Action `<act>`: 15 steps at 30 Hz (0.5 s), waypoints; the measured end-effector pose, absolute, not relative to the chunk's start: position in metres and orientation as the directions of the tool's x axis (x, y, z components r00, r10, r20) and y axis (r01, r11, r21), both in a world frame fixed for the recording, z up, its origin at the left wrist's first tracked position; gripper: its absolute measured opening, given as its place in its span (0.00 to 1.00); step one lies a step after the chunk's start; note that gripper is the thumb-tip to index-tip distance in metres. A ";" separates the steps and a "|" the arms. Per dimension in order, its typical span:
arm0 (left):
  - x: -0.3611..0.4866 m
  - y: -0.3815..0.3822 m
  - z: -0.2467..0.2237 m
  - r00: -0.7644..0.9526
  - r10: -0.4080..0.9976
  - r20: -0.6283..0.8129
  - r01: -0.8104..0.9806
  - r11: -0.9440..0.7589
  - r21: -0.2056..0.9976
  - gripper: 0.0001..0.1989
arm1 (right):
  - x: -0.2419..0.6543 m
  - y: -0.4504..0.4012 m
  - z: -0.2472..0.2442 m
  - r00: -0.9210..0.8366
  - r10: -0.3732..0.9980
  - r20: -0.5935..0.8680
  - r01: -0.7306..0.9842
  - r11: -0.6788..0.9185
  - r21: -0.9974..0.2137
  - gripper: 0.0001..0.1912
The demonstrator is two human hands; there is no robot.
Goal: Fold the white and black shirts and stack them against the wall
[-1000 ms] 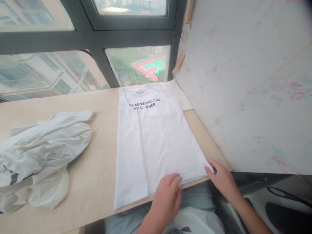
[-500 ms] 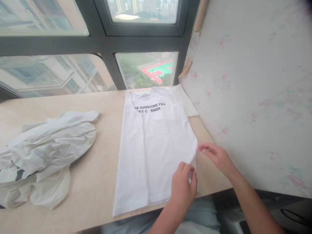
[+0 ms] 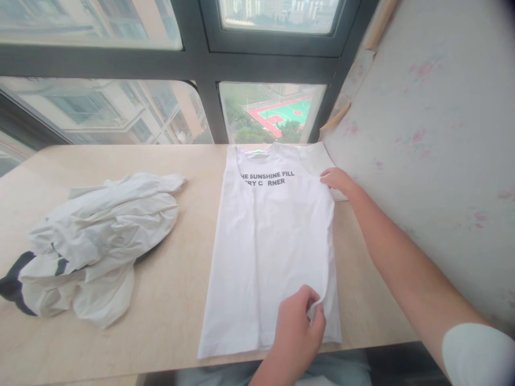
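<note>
A white shirt point(image 3: 281, 236) with dark lettering across its chest lies on the light wooden table point(image 3: 177, 321), its collar towards the window. Its left side is folded inward, cutting off part of the print. My left hand point(image 3: 301, 321) pinches the shirt's right side near the hem, lifting a small edge of cloth. Farther up, my right hand point(image 3: 336, 179) has its fingers closed on the cloth at the right shoulder, where the sleeve point(image 3: 317, 158) spreads out beside the wall.
A crumpled white garment point(image 3: 108, 230) with dark parts lies on the left of the table. Dark window frames point(image 3: 201, 64) rise behind the table's far edge. A floral-papered wall point(image 3: 442, 161) bounds the right side.
My right hand has moved up from beside the shirt's lower right side to the shoulder and closed on the cloth. The view has shifted, so everything appears farther right.
</note>
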State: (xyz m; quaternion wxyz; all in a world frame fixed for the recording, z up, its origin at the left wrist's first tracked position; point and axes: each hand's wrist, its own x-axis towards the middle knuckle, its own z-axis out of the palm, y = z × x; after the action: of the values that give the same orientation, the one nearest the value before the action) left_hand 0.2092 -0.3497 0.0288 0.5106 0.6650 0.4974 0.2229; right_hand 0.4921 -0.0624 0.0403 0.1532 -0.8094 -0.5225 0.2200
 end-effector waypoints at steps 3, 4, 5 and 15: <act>0.192 -0.365 0.024 0.403 0.894 -0.195 0.432 0.001 0.902 0.03 | 0.459 -0.050 0.056 0.254 0.967 0.000 0.895 -0.236 -0.379 0.17; 0.185 -0.372 0.020 0.390 0.900 -0.197 0.443 0.005 0.897 0.04 | 0.442 -0.047 0.058 0.210 0.977 0.038 0.919 -0.184 -0.348 0.18; 0.177 -0.380 0.015 0.368 0.907 -0.206 0.458 0.016 0.889 0.05 | 0.422 -0.043 0.059 0.169 0.985 0.046 0.932 -0.145 -0.331 0.19; 0.138 -0.413 -0.026 0.210 0.971 -0.112 0.685 -0.065 0.726 0.30 | 0.329 -0.036 0.014 -0.077 0.973 -0.218 0.959 0.012 -0.284 0.20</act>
State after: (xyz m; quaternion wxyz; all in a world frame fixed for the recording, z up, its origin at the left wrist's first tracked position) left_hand 0.1381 -0.4131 -0.0257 0.3416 0.6990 0.5924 0.2093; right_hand 0.3292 -0.0364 0.0139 0.0198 -0.6792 -0.7110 0.1811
